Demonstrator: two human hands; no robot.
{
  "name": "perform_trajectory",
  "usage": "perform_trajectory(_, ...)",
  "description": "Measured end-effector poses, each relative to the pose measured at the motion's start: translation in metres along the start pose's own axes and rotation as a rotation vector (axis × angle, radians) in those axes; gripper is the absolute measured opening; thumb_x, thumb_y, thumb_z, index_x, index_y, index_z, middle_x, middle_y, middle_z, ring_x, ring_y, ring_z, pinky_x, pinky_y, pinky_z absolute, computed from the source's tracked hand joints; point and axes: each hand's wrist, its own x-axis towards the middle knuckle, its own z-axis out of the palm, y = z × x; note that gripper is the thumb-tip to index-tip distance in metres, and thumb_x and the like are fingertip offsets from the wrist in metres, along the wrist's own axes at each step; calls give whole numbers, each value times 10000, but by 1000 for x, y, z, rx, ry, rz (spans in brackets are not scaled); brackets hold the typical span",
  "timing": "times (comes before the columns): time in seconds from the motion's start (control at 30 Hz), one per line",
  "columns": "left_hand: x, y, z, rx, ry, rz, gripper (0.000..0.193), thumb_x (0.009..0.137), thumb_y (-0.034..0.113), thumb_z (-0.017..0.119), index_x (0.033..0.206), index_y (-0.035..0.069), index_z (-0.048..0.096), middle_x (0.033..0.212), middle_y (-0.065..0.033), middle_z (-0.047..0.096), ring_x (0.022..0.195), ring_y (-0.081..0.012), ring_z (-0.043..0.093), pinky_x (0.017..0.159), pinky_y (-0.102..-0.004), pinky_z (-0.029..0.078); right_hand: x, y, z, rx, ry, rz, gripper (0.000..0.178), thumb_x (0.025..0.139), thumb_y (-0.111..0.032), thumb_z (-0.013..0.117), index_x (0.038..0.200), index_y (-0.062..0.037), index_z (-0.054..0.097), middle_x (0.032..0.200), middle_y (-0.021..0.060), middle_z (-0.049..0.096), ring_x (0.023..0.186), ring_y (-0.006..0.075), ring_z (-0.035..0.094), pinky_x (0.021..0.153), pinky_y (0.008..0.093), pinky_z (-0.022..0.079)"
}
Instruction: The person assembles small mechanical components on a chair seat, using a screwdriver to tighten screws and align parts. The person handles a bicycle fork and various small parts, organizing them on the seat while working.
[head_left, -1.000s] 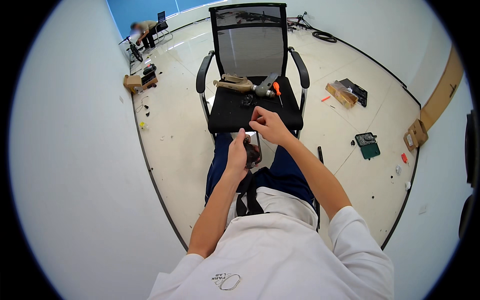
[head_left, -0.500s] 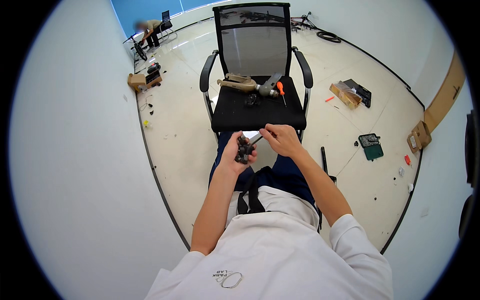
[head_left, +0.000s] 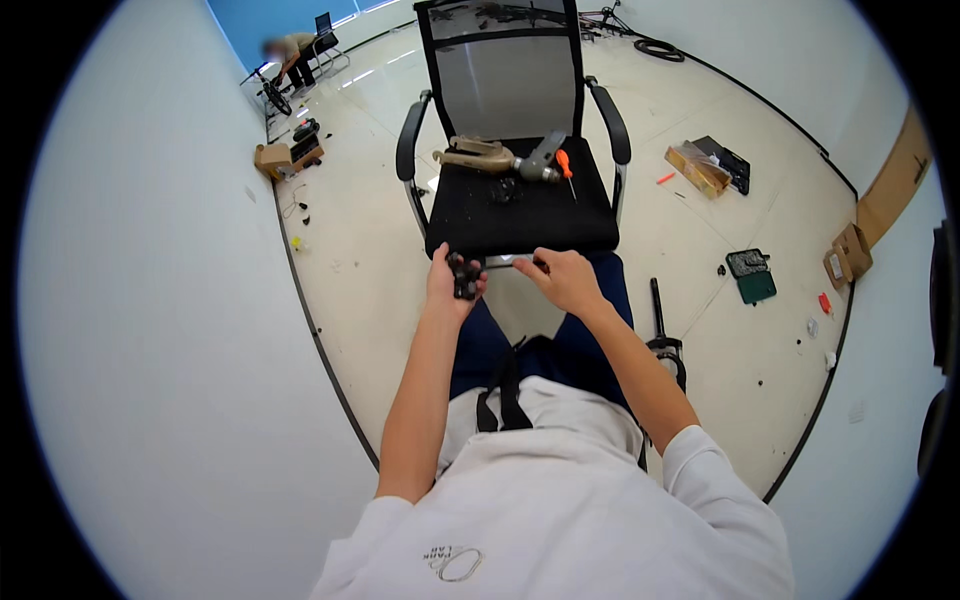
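My left hand (head_left: 446, 294) is closed around a small black mechanical part (head_left: 464, 277) with several knobby pieces; its exact kind cannot be made out. A thin dark rod-shaped tool (head_left: 499, 266) reaches from my right hand (head_left: 566, 278) toward that part, pinched between thumb and fingers. Whether its tip touches the part is unclear. Both hands are over my lap, just before the seat of a black mesh chair (head_left: 470, 225). On that seat lie a tan forked part (head_left: 480, 155), a grey metal part (head_left: 538, 165), an orange-handled screwdriver (head_left: 565, 165) and a dark clump of small parts (head_left: 505, 190).
A black rod-like part (head_left: 656, 305) stands beside my right leg. To the right are an open green case (head_left: 752, 275), a cardboard box (head_left: 845, 257) and a yellowish box (head_left: 697, 170). Far left, a person (head_left: 292, 55) bends over a small bicycle (head_left: 272, 92).
My left hand has shifted left and slightly up with the black part, away from my right hand. More of the thin tool's shaft lies level between the hands. The view has tilted slightly.
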Motion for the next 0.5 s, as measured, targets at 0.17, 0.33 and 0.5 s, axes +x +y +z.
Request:
perform_trajectory(0.17, 9, 10, -17, -55, 5, -23, 360, 960, 458, 478, 844, 117, 496, 847, -124, 584, 674, -259, 553, 508, -297, 480, 31, 3, 11, 55, -158, -110, 523, 867, -530, 598, 736, -24, 608, 701, 141, 614, 705, 326, 624, 623, 404, 467)
perform_trajectory(0.33, 33, -3, -20, -187, -19, -237, 404, 899, 472, 594, 834, 78, 533, 805, -116, 607, 707, -260, 593, 577, -330, 511, 34, 20, 25, 18, -241, -267, 392, 912, -383, 597, 763, -22, 561, 699, 157, 577, 701, 332, 589, 626, 424, 446)
perform_trajectory(0.5, 54, -10, -1, -61, 73, -383, 397, 834, 434, 698, 750, 82, 535, 724, -77, 599, 637, -210, 609, 542, -325, 539, 49, 37, 23, -16, -346, -224, 370, 928, -359, 576, 762, -29, 556, 683, 161, 589, 678, 359, 597, 610, 452, 455)
